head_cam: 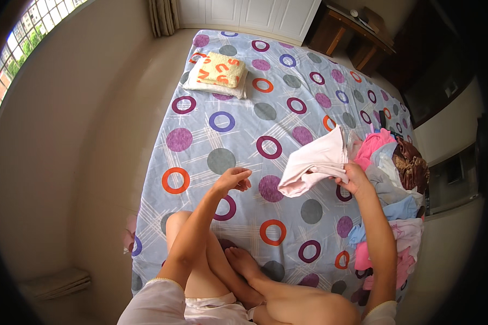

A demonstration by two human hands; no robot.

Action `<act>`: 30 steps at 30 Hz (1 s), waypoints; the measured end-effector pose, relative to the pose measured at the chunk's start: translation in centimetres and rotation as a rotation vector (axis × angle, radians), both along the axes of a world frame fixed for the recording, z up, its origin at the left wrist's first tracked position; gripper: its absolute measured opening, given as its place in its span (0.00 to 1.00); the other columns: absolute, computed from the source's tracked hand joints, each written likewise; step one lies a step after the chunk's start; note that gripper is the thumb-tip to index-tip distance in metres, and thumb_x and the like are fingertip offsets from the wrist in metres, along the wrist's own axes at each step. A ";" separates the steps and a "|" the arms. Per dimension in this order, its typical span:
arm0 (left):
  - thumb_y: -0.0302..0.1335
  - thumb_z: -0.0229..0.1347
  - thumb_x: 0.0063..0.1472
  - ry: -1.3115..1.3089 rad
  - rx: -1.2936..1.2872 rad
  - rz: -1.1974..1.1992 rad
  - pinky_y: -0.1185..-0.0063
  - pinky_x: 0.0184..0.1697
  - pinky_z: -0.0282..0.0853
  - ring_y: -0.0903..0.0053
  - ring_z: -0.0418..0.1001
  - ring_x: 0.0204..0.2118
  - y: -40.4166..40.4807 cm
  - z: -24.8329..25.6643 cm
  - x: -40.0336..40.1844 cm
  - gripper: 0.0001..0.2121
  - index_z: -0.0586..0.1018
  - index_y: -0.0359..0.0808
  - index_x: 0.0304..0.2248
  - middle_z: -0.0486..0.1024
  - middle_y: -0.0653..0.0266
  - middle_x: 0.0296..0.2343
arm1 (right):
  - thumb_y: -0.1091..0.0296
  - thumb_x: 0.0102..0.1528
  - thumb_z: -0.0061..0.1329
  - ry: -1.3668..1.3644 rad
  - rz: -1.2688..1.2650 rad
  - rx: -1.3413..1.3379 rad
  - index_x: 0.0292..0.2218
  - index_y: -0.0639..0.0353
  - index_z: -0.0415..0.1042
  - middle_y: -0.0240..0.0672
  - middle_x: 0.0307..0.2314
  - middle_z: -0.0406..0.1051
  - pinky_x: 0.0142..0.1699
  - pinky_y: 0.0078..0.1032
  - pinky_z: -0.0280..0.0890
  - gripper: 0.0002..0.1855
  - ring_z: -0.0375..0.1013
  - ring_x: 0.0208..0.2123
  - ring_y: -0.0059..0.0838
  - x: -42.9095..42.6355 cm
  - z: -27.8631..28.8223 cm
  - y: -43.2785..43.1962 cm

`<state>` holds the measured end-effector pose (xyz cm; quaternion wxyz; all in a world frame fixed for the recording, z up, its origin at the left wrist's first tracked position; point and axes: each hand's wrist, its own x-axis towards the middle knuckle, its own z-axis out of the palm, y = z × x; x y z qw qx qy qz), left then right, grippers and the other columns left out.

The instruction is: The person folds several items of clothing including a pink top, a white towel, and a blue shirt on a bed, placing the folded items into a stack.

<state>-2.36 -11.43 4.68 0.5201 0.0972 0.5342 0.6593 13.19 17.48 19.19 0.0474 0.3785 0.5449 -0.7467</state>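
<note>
My right hand (354, 178) grips one edge of a pale pink folded cloth garment (315, 158), raised above the bed. The garment hangs in loose folds toward the left, its lower corner drooping. My left hand (235, 179) is over the middle of the bed with nothing in it, fingers loosely curled, apart from the garment. Beyond my right hand lies a heap of rumpled clothes (390, 174) in pink, grey, white, blue and brown. A neat stack sits at the far left of the bed: a yellow towel (221, 70) with orange letters on top of a white folded cloth (191, 83).
The bed has a grey-blue sheet (244, 134) patterned with circles and rings. My crossed legs (260, 280) occupy its near side. White cabinets (244, 14) and a wooden desk (349, 32) stand beyond. A barred window (20, 48) is at left, with a folded mat (57, 283) below.
</note>
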 end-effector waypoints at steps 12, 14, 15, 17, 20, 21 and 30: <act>0.34 0.50 0.48 0.588 -0.099 -0.228 0.78 0.28 0.66 0.70 0.71 0.24 3.1 -1.8 1.6 0.19 0.69 0.27 0.36 0.72 0.54 0.22 | 0.78 0.49 0.29 -0.031 0.212 0.284 0.35 0.66 0.62 0.39 0.23 0.68 0.16 0.15 0.63 0.12 0.69 0.21 0.26 -20.8 8.3 -3.2; 0.36 0.50 0.48 0.727 -0.119 -0.246 0.75 0.34 0.64 0.63 0.70 0.30 2.6 -0.9 1.5 0.21 0.69 0.29 0.37 0.72 0.52 0.26 | 0.77 0.49 0.30 0.163 0.219 0.245 0.35 0.66 0.62 0.39 0.25 0.68 0.18 0.16 0.64 0.12 0.69 0.23 0.26 -25.7 7.6 -4.1; 0.37 0.50 0.48 0.784 -0.144 -0.267 0.75 0.34 0.64 0.64 0.70 0.30 1.6 -0.2 1.0 0.21 0.68 0.29 0.38 0.72 0.53 0.26 | 0.77 0.49 0.30 0.273 0.227 0.227 0.35 0.66 0.63 0.39 0.26 0.68 0.19 0.16 0.64 0.12 0.69 0.24 0.27 -28.4 7.2 -5.2; 0.36 0.49 0.51 0.809 -0.068 -0.281 0.76 0.32 0.65 0.66 0.70 0.29 1.2 1.1 0.8 0.19 0.67 0.31 0.39 0.72 0.54 0.26 | 0.77 0.50 0.30 0.393 0.177 0.164 0.35 0.67 0.62 0.41 0.28 0.67 0.22 0.17 0.65 0.12 0.68 0.26 0.28 -33.1 5.4 -4.0; 0.35 0.49 0.52 0.677 -0.093 -0.201 0.75 0.33 0.64 0.66 0.70 0.29 -0.4 1.4 -1.0 0.19 0.67 0.31 0.39 0.72 0.54 0.26 | 0.76 0.49 0.33 0.382 0.015 -0.059 0.34 0.66 0.63 0.42 0.25 0.66 0.24 0.19 0.65 0.09 0.66 0.23 0.29 -38.6 1.3 -7.7; 0.35 0.49 0.52 0.675 -0.090 -0.208 0.75 0.33 0.64 0.66 0.70 0.29 -0.3 1.4 -1.2 0.19 0.67 0.31 0.39 0.72 0.54 0.26 | 0.76 0.49 0.35 0.314 -0.054 -0.098 0.34 0.67 0.63 0.42 0.25 0.65 0.24 0.20 0.65 0.09 0.66 0.22 0.30 -40.2 -1.4 -7.3; 0.33 0.49 0.51 0.762 -0.176 -0.143 0.74 0.32 0.64 0.65 0.70 0.29 0.0 1.0 -2.1 0.17 0.67 0.31 0.39 0.72 0.56 0.26 | 0.79 0.44 0.39 0.089 0.032 0.500 0.46 0.66 0.54 0.42 0.36 0.58 0.35 0.29 0.65 0.24 0.63 0.34 0.33 -34.4 -9.7 -6.3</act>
